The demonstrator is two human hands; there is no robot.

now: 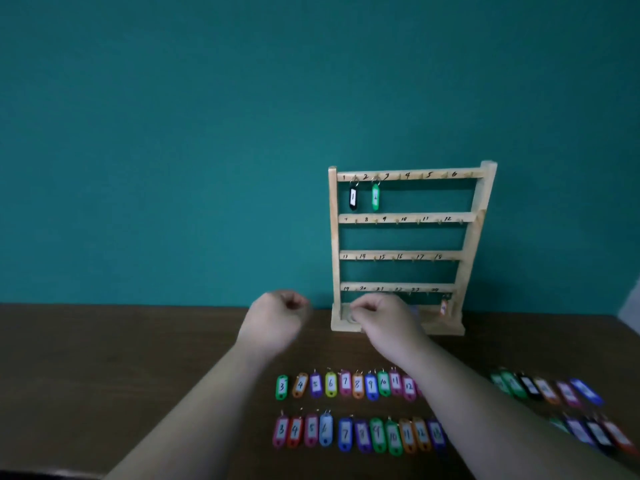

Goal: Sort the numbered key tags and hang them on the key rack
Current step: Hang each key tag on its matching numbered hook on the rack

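A wooden key rack point(401, 216) stands on the table against the wall, with four numbered rails. A black tag 1 point(353, 198) and a green tag 2 point(375, 197) hang on the top rail. A small orange tag point(443, 306) hangs at the bottom right. Two rows of coloured numbered key tags point(346, 384) lie on the table, each starting at 3. My left hand point(277, 318) is a closed fist left of the rack's base. My right hand point(384, 317) is pinched in front of the base, a blurred ring and a bluish tag showing at its fingers.
The brown table point(138, 358) meets a teal wall point(207, 133) behind the rack. More tags point(547, 389) lie blurred at the right, partly hidden behind my right forearm. A dark edge shows at the bottom left corner.
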